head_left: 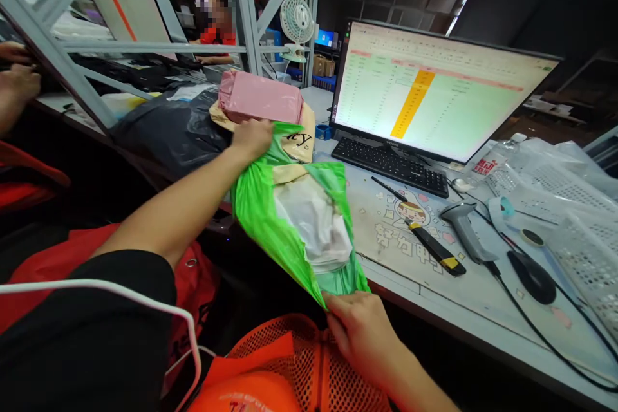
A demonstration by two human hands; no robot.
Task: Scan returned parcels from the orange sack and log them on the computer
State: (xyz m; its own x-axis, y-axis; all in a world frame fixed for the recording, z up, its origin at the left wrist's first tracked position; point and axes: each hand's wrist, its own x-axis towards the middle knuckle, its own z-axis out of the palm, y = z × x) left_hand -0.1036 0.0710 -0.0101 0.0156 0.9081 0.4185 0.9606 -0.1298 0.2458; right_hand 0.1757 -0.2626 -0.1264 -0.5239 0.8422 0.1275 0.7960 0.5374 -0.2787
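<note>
A bright green plastic bag (261, 219) is torn open across the desk's front edge. My left hand (253, 138) grips its far end, fingers closed on the plastic. At the near end my right hand (357, 322) pinches the bag's edge, close to my orange mesh vest. Inside the opening lies a whitish wrapped bundle (316, 225); what it contains is hidden. Just beyond my left hand sits a pink plastic parcel (261, 98), resting on a cream bag with black lettering (303, 145).
Dark plastic bags (178, 129) lie left. A monitor (376, 90), keyboard (386, 164), box cutter (437, 248), barcode scanner (466, 228) and mouse (531, 277) occupy the right side, beside white perforated baskets (589, 257). A metal frame (241, 13) stands behind; other people are beyond and far left.
</note>
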